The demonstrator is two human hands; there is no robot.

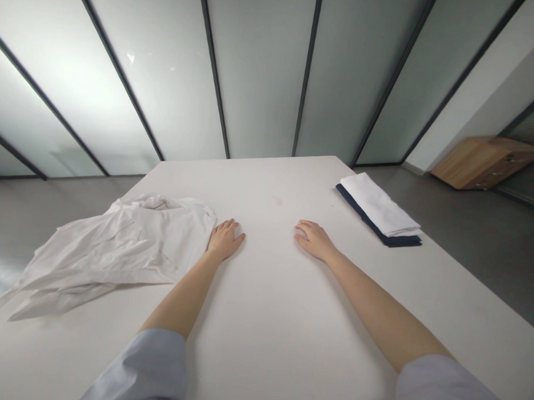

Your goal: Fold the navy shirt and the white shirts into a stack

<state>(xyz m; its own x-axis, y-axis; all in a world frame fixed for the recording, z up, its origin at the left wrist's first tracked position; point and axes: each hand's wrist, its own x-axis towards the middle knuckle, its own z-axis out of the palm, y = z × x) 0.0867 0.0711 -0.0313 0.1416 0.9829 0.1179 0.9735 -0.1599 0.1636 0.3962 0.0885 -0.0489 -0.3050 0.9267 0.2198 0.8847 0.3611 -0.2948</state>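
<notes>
My left hand (224, 239) rests on the white table (262, 318), palm down with its fingers stretched out. Its outer edge is right beside a crumpled white garment (137, 235), perhaps touching it; I cannot tell. That garment is spread loosely over the left part of the table, wrinkled and partly bunched up. Across from it, my right hand (315, 240) lies on the tabletop with fingers apart and slightly bent, holding nothing. Farther right, a folded white cloth (379, 204) sits on top of a folded dark navy cloth (400, 240), near the right edge.
Frosted glass panels (259, 70) with dark frames stand behind the table's far edge. On the grey floor at the right is a wooden drawer cabinet (481, 162). A faint mark (276, 200) shows on the tabletop beyond my hands.
</notes>
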